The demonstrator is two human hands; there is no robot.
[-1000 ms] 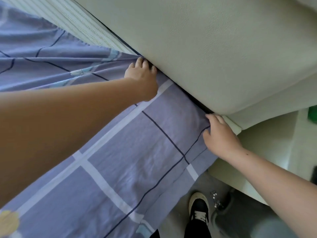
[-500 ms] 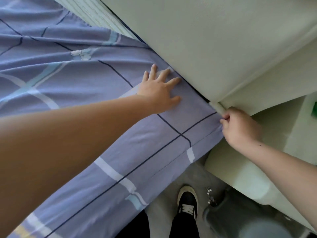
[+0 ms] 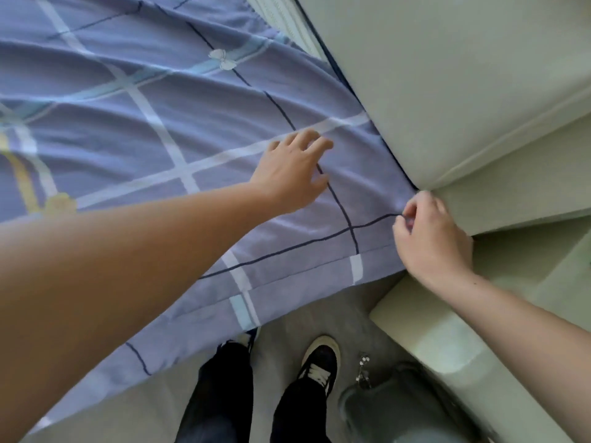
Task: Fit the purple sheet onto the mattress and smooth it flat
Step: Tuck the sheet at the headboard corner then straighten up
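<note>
**Sheet-fitting at the head end, head view.** The purple sheet (image 3: 160, 139) lies spread over most of the mattress (image 3: 281, 14). Only a pale ribbed strip of mattress shows bare, at the far end of the padded headboard (image 3: 447, 75). Along the headboard the sheet edge runs into the dark gap at the panel's foot. Below the headboard's near corner the hem hangs loose over the side of the bed, above the person's shoes (image 3: 319, 362).

Judged from this, covering is largely done. What is left appears to be fixing the corner by the headboard and smoothing, since long shallow creases fan across the cloth away from that corner.

The left hand (image 3: 294, 174) rests palm-down on the sheet a little out from the headboard. Its fingers (image 3: 307, 139) are nearly straight and moderately spread, touching the cloth and gripping nothing.

The right hand (image 3: 431, 238) sits directly at the headboard's near corner. Its fingertips (image 3: 412, 206) are curled tight against the thumb, pinching the sheet's edge, with cloth drawn up in small folds toward the pinch.
</note>
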